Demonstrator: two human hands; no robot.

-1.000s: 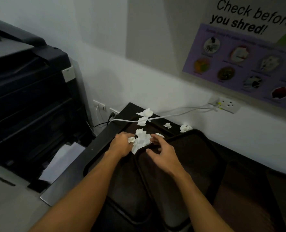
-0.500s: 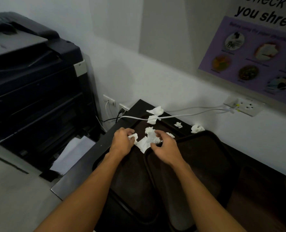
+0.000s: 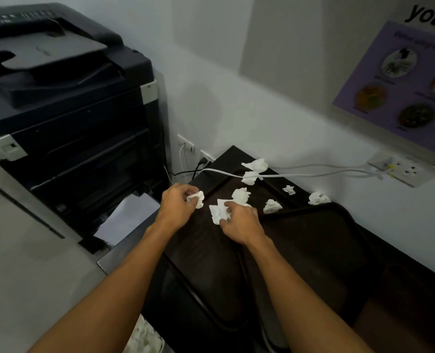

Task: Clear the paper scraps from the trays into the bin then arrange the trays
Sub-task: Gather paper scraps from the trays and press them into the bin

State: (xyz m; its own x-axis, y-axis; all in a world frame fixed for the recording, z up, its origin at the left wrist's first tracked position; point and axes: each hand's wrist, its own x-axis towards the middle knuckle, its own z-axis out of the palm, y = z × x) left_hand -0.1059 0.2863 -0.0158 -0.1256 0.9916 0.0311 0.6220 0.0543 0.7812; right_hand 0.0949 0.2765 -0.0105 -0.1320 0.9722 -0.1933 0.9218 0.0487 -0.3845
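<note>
Fingers (image 3: pixel 183 191) of left hand (image 3: pixel 175 203) and right hand (image 3: pixel 239 220) each curl round a paper scrap (image 3: pixel 198 199).

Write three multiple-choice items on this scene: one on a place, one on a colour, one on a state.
1. Where is the copier relative to the trays?
A right B left C on top
2. What colour are the paper scraps?
A white B yellow C blue
3. What is the left hand doing?
A lying flat B hanging empty C gripping a crumpled scrap

Answers: 1 B, it stands to the left of them; 2 A, all show white against the dark trays; 3 C, its fingers curl round the paper.
</note>
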